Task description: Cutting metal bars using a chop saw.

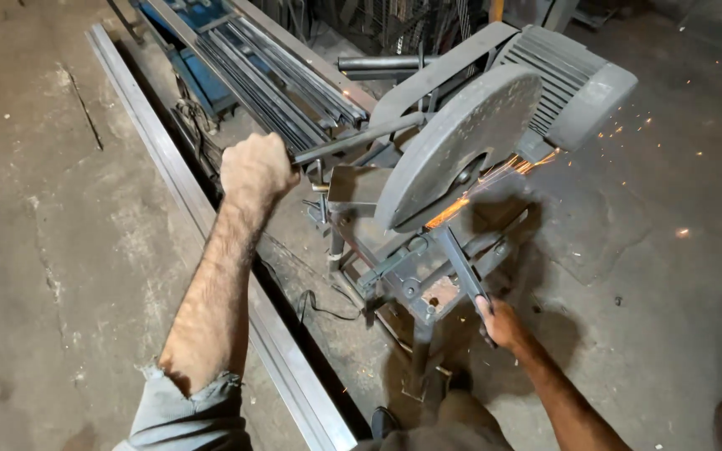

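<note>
Both hands are working at a chop saw: the left hand [254, 165] is clenching around the end of the saw's long handle [353, 139], fist closed tight over the bar, while the right hand [499, 321] is gripping the near end of a narrow metal bar [460, 263], fingers wrapped about it low beside the machine. That bar is lying across the saw's bed, running up from the right hand to the spot under the round grey blade guard [453, 150], where it is meeting the blade and throwing orange sparks [495, 179] out to the right, over the concrete floor [670, 217]. Behind the guard, the ribbed grey motor [574, 79] is sitting at the top of the saw arm. The saw is standing on a rusty steel stand [415, 292], with a dark cable [319, 305] trailing from its foot. Beyond the machine, a bundle of long steel strips [273, 71] is lying stacked, and a long pale metal rail [211, 225] is stretching along the floor beneath the left forearm.
</note>
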